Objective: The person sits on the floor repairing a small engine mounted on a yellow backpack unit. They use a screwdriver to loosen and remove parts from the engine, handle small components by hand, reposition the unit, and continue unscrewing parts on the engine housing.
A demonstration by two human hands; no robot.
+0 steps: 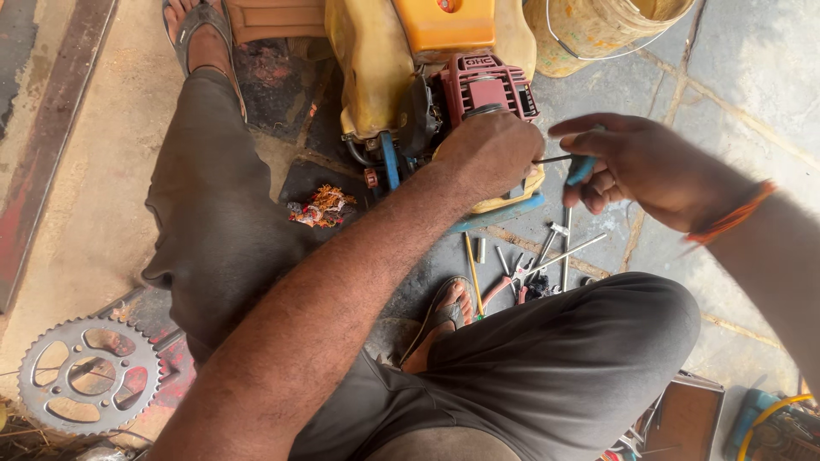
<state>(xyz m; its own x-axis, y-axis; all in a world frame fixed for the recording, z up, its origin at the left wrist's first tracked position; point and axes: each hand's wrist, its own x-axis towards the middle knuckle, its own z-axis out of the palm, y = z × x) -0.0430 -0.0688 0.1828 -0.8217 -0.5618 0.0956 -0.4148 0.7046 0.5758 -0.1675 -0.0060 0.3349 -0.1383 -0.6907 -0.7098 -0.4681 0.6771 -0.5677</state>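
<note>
Our left hand (489, 149) clamps down on the red engine (485, 85); at three o'clock of it, our right hand (628, 162) pinches a blue-handled screwdriver (577, 169), tools (534, 260) on the floor (735, 77).

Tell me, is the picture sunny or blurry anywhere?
Head view: soft daylight, no hard shadows or glare; the engine and left hand look sharp; the right hand with its blue-handled screwdriver is slightly smeared; the sprocket at the corner looks stretched.
</note>
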